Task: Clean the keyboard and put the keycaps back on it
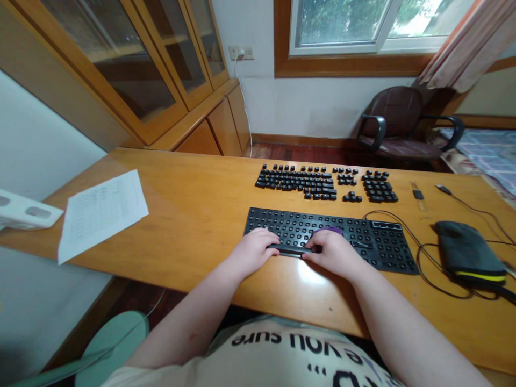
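A black keyboard with its keycaps off lies on the wooden desk in front of me, bare key stems showing in rows. A long black space bar keycap is level along the keyboard's front edge. My left hand pinches its left end between thumb and fingers, while my right hand is closed on its right end. Whether the bar is seated or just above its slot, I cannot tell. Something purple, perhaps a cloth, shows behind my right knuckles, mostly hidden.
Loose black keycaps stand in keyboard order along the desk's far edge. To the right are a cable, a dark grey pouch and a USB plug. White papers and a white object lie left.
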Action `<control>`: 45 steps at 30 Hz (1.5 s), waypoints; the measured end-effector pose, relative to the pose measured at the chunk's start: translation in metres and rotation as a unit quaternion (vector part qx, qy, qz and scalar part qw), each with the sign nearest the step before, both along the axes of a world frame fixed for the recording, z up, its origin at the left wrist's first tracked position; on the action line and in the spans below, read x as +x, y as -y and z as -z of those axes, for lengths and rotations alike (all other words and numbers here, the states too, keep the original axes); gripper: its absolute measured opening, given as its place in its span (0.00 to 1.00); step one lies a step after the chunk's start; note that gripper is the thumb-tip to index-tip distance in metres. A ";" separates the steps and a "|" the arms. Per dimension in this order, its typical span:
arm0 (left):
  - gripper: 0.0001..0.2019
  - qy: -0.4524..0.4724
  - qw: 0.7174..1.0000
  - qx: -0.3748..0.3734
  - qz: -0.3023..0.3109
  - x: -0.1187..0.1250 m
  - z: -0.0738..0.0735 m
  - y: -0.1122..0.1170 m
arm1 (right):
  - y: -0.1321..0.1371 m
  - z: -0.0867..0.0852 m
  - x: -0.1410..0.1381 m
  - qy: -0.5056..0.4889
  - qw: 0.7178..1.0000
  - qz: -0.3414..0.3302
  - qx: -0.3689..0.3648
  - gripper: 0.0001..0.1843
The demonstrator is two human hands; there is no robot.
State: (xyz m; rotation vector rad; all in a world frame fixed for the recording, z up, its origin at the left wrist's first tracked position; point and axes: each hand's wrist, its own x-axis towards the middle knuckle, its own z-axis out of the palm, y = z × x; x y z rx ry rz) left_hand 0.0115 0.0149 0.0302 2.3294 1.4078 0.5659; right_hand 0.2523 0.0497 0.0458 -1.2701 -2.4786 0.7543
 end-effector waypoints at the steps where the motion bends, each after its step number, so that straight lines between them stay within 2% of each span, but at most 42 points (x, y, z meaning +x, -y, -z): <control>1: 0.08 -0.001 1.000 -0.001 -0.005 0.000 0.000 0.000 | 0.000 0.000 0.000 -0.004 1.000 0.002 -0.005 0.07; 6: 0.09 -0.008 0.999 -0.002 -0.036 0.001 0.001 0.000 | -0.001 -0.001 0.002 -0.034 0.999 0.019 -0.024 0.06; 11: 0.10 0.031 0.997 0.033 -0.054 0.001 -0.008 0.006 | -0.005 -0.003 0.003 -0.109 0.993 0.052 0.008 0.06; 14: 0.11 0.048 0.997 0.047 -0.041 0.001 -0.013 0.008 | -0.007 0.001 0.004 -0.174 0.982 0.077 0.011 0.08; 16: 0.12 0.062 0.996 0.050 -0.038 0.003 -0.014 0.009 | -0.008 0.006 0.004 -0.232 0.966 0.117 -0.009 0.13; 18: 0.11 0.085 0.992 0.066 -0.071 0.006 -0.015 0.010 | -0.007 0.010 0.004 -0.289 0.941 0.175 -0.023 0.18; 21: 0.09 0.121 0.975 0.103 -0.154 0.017 -0.017 0.013 | -0.004 0.011 0.003 -0.313 0.915 0.248 -0.051 0.17; 24: 0.08 0.135 0.963 0.127 -0.196 0.033 -0.019 0.019 | 0.002 0.007 -0.001 -0.304 0.919 0.201 -0.150 0.17; 26: 0.08 0.122 0.966 0.134 -0.186 0.045 -0.018 0.023 | 0.006 0.004 -0.005 -0.327 0.906 0.155 -0.217 0.18; 29: 0.11 0.087 0.975 0.149 -0.140 0.059 -0.014 0.028 | 0.009 0.002 -0.011 -0.383 0.869 0.142 -0.280 0.18; 32: 0.14 0.050 0.982 0.164 -0.079 0.064 -0.010 0.029 | 0.009 0.004 -0.014 -0.428 0.836 0.140 -0.315 0.19; 34: 0.16 0.039 0.985 0.163 -0.047 0.062 -0.008 0.028 | 0.008 0.005 -0.015 -0.448 0.823 0.136 -0.322 0.20; 36: 0.18 0.046 0.986 0.157 -0.031 0.059 -0.007 0.026 | 0.008 0.006 -0.014 -0.449 0.829 0.127 -0.309 0.19; 39: 0.15 0.070 0.986 0.149 -0.030 0.051 -0.012 0.024 | 0.008 0.006 -0.012 -0.400 0.878 0.096 -0.247 0.16; 42: 0.13 0.094 0.978 0.154 -0.108 0.037 -0.026 0.022 | 0.008 0.004 -0.008 -0.298 0.946 0.069 -0.112 0.15; 43: 0.16 0.097 0.972 0.158 -0.142 0.031 -0.031 0.020 | 0.008 0.002 -0.006 -0.263 0.961 0.059 -0.063 0.16; 45: 0.24 0.065 0.976 0.145 -0.147 0.019 -0.041 0.017 | 0.007 0.000 -0.004 -0.203 0.978 0.034 0.011 0.18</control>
